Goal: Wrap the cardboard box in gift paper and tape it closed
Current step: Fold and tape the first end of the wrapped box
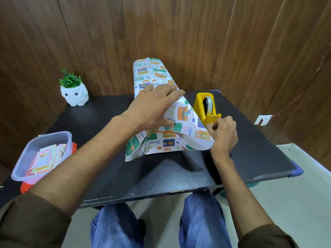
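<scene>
At the centre of the black table point(250, 140), gift paper point(152, 72) is covering the cardboard box (itself hidden). The left hand point(154, 106) is pressing down, fingers straight and slightly spread, likely to hold the overlap shut. At three o'clock, the right hand point(223, 135) is pinching the tape dispenser point(200, 106) at its cutter, seemingly for tape.

Bare table point(161, 172) lies open along the near edge and to the right of the yellow tape dispenser point(199, 104). The gift paper point(154, 72) bundle fills the middle. A plastic container point(24, 161) blocks the near-left corner, and an owl planter point(74, 94) blocks the far-left.
</scene>
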